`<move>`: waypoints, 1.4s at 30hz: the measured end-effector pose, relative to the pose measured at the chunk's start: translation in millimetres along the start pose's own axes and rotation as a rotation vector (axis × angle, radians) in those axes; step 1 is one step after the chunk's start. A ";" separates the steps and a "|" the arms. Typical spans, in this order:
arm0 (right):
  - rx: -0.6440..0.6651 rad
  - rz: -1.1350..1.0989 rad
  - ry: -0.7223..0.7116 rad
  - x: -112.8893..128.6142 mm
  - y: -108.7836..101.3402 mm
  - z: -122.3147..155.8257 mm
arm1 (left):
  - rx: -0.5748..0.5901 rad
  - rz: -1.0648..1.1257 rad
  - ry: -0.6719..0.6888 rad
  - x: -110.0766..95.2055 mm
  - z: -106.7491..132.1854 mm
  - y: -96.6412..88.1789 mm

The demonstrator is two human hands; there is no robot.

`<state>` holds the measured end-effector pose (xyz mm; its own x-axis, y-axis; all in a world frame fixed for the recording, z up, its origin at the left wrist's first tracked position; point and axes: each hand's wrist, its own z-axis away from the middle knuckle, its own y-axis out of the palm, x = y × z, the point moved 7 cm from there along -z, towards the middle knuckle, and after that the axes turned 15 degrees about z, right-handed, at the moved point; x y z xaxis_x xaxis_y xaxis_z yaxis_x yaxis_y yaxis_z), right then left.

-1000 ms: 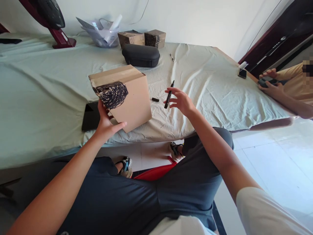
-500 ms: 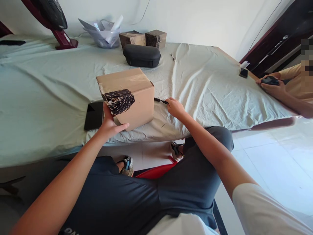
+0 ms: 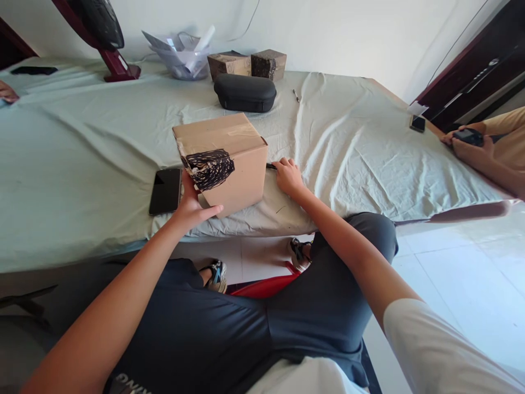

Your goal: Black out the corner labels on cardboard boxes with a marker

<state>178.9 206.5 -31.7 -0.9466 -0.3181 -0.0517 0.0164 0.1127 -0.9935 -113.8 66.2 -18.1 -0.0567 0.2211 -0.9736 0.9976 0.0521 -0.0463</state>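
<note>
A brown cardboard box stands on the cloth in front of me, with a dense patch of black scribble on its left corner. My left hand grips the box at its lower left, thumb along the front face and the other fingers partly hidden behind it. Just right of the box, my right hand is curled low over the cloth around a black pen. Only a short end of the pen shows, pointing at the box; the fingers cover the rest.
A black phone lies left of the box. Behind stand a black case, two scribbled boxes, a plastic basket and a dark red stand. At right, another person's hands hold a dark device; another hand shows far left.
My right hand has moved closer to the box and now covers more of the pen. The left hand keeps its hold. The view has shifted slightly, and a person's hand appears at the left edge.
</note>
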 end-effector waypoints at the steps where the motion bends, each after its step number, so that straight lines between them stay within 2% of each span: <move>1: -0.010 -0.007 0.005 2.3 0.4 -1.3 | -0.009 0.009 0.004 0.8 -0.3 -0.6; 15: -0.122 -0.031 0.001 9.6 3.7 -5.4 | -0.002 -0.117 0.057 4.7 0.2 -2.3; 25: -0.108 0.015 -0.141 20.1 13.1 -15.0 | 0.011 -0.117 0.055 3.0 1.1 0.6; 32: -0.080 -0.036 -0.091 15.3 25.0 -24.2 | 0.009 -0.162 0.074 6.0 1.9 -3.2; 36: -0.057 -0.074 -0.014 6.5 22.7 -15.9 | 0.014 -0.148 0.054 5.5 0.5 -5.1; 38: -0.077 -0.192 -0.071 6.8 15.0 -3.6 | 0.014 -0.103 0.039 4.1 -0.5 -6.8; 40: -0.060 -0.466 -0.241 15.0 6.8 14.6 | 0.029 -0.043 0.012 3.8 -0.5 -7.1; 42: 0.023 -0.793 -0.431 27.1 0.6 36.7 | 0.060 -0.002 -0.028 5.2 1.4 -4.7</move>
<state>165.1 163.4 -37.3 -0.4803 -0.6198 0.6206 -0.5790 -0.3075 -0.7551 -118.7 65.8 -23.3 -0.0589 0.1935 -0.9793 0.9981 -0.0062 -0.0612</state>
